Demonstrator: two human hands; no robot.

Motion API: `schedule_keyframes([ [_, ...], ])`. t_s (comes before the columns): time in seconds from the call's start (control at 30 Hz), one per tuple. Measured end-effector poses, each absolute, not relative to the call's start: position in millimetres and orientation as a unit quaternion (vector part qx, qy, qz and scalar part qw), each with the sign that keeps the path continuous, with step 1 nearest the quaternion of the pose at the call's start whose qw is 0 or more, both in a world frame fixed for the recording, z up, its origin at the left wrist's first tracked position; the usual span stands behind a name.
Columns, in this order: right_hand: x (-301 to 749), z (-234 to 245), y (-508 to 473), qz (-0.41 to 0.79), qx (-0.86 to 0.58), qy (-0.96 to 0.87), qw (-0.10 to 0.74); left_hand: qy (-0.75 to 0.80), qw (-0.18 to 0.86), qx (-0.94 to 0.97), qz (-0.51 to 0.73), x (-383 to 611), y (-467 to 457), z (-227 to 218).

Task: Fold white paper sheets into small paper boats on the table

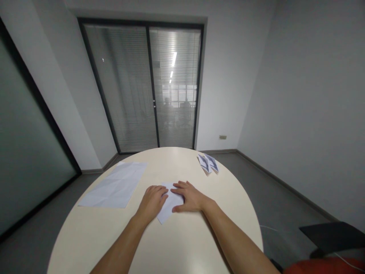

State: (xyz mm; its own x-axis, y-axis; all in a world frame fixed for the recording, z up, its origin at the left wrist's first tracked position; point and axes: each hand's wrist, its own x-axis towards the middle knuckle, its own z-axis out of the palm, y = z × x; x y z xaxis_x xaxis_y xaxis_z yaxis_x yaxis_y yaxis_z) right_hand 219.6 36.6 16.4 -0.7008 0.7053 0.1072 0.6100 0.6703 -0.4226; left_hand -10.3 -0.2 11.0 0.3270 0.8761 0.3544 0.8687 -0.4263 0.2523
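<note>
A small folded piece of white paper lies in the middle of the round cream table. My left hand rests flat on the paper's left part, fingers stretched out and pressing down. My right hand lies flat on its right part, fingers extended to the left and thumb spread. The fingertips of both hands nearly meet over the paper, and most of it is hidden beneath them.
A large creased white sheet lies flat on the table's left side. Two small folded printed papers sit near the far right edge. Glass doors with blinds stand behind the table. A dark object is at the lower right.
</note>
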Motion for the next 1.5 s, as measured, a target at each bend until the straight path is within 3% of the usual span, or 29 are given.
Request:
schedule_keyframes([
  [0.6,224.8,6.7,40.6,0.122,-0.451,-0.869,0.161,0.48,0.042,0.851,0.207,-4.5,-10.9,8.1],
  [1.5,221.7,15.6,41.1,0.084,-0.366,-0.902,0.216,0.481,0.063,0.848,0.214,-7.0,-10.6,11.2],
])
